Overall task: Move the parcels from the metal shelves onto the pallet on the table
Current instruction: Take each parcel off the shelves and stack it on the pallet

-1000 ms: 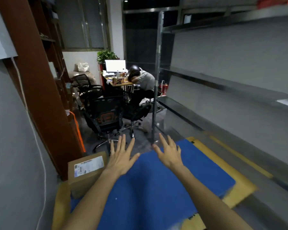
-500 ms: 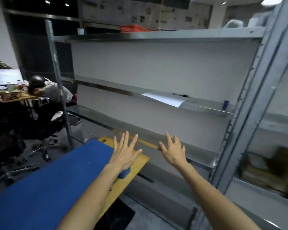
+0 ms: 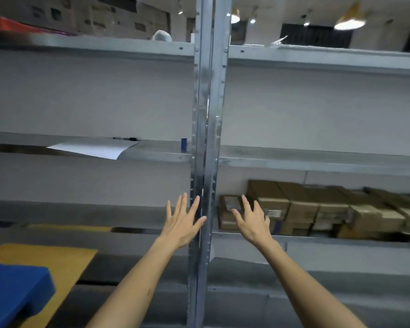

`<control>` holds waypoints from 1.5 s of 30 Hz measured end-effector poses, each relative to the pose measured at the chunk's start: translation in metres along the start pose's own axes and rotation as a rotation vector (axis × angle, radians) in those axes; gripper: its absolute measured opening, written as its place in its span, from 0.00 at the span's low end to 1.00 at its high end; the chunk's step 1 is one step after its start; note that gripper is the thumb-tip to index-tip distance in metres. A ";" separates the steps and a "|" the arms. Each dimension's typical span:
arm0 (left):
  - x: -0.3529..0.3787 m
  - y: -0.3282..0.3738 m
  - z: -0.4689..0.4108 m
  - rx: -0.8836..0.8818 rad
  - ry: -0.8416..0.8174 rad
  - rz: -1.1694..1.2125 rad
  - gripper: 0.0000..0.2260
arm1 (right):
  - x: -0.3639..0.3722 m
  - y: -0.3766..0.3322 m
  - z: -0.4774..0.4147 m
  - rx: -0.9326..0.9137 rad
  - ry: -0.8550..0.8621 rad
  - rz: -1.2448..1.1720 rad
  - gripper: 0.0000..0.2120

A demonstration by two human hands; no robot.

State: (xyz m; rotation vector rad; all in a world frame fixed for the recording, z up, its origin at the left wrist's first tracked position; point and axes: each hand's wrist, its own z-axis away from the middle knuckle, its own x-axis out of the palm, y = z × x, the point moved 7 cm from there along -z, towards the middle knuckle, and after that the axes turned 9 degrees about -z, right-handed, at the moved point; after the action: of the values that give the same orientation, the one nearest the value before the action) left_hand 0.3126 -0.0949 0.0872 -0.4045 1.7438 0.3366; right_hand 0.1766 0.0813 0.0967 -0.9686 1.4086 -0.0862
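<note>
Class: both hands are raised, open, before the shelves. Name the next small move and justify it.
Probably reach both hands forward and grip the nearest parcel at the row's left end. The left hand and right hand are open and empty; the right hand is in front of that parcel.

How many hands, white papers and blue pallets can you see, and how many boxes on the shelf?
Hands: 2, the left hand and the right hand
White paper sheet: 1
Blue pallet: 1
Parcels: a blurred stack, too unclear to count
Total: 4, with the boxes left out
</note>
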 end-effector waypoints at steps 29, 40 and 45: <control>0.154 0.226 -0.282 -0.005 -0.304 0.403 0.29 | -0.048 0.237 -0.228 0.195 -0.062 0.085 0.30; 0.189 0.255 -0.316 -0.200 -0.326 0.701 0.27 | -0.041 0.278 -0.281 0.145 -0.194 0.127 0.29; 0.192 0.253 -0.307 -0.223 -0.225 0.835 0.27 | -0.035 0.284 -0.287 0.045 -0.206 0.181 0.29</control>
State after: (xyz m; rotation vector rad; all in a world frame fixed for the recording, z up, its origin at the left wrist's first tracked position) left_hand -0.1050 -0.0190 -0.0359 0.2283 1.5826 1.1318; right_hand -0.2116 0.1341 -0.0089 -0.7853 1.2918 0.1138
